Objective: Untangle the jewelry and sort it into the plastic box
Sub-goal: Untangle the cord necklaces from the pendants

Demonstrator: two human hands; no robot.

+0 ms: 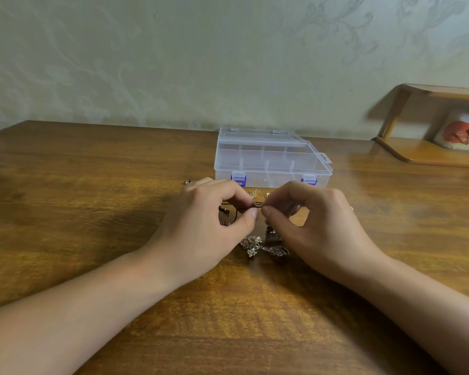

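A clear plastic box with blue latches and inner dividers stands closed on the wooden table, just beyond my hands. My left hand and my right hand meet fingertip to fingertip, both pinching a thin dark cord between thumb and forefinger. Below them lies a silvery tangle of chains with a star charm and a dark pendant. A small gold chain rests in front of the box. Dark beads peek out by my left hand.
Two tiny dark pieces lie left of my left hand. At the right, a low wooden shelf holds a round tin with an orange picture. A patterned wall closes off the table's far edge.
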